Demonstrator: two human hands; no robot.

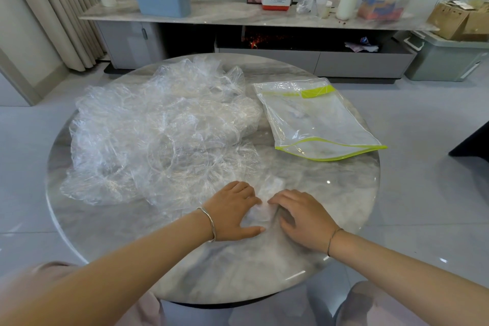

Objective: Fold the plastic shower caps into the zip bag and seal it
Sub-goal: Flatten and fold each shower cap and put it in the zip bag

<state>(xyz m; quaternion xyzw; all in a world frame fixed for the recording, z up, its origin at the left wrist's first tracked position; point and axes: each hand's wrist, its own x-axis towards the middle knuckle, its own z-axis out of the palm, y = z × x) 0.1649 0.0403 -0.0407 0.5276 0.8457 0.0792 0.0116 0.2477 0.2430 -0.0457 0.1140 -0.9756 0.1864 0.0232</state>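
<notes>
While the small folded clear plastic shower cap [260,210] lies near the round grey marble tabletop [238,272]'s front edge, the left hand [232,210] presses it flat-fingered; the right hand [304,221] arches on it, grip unclear. The lime-trimmed clear zip bag [317,119] lies behind-right.

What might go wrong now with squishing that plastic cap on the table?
The folded cap under the left hand and right hand may spring open once they lift. The zip bag lies apart on the table's far right, so the fold might loosen on the way. The loose pile of caps reaches the table's left edge and might slide off.
</notes>
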